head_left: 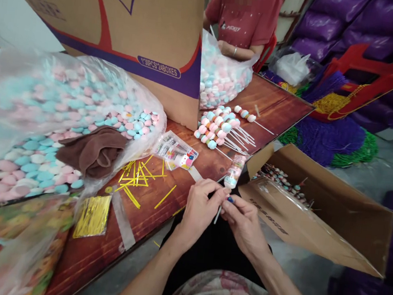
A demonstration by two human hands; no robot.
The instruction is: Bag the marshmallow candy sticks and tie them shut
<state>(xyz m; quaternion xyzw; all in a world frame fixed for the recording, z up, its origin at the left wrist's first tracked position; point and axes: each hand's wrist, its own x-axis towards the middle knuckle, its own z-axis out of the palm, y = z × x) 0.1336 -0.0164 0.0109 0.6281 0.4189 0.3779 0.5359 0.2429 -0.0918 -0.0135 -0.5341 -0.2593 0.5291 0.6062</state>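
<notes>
A wrapped marshmallow skewer (234, 172) stands tilted upward over the table's front edge, its white stick pointing down. My left hand (202, 203) is closed round the base of its wrapper and the stick. My right hand (243, 219) pinches at the same spot from the right, fingers closed; anything thin between its fingertips is too small to make out. Behind them a pile of unwrapped marshmallow skewers (215, 127) lies on the table (156, 208). Yellow twist ties (138, 179) are scattered left of my hands, near printed clear wrappers (175, 150).
A large bag of marshmallows (66, 93) with a brown cloth (93, 151) fills the left. A tall carton (152, 32) stands behind. At right is an open box (315, 214) holding skewers. Across the table sits a person (244, 27) by another marshmallow bag (220, 80).
</notes>
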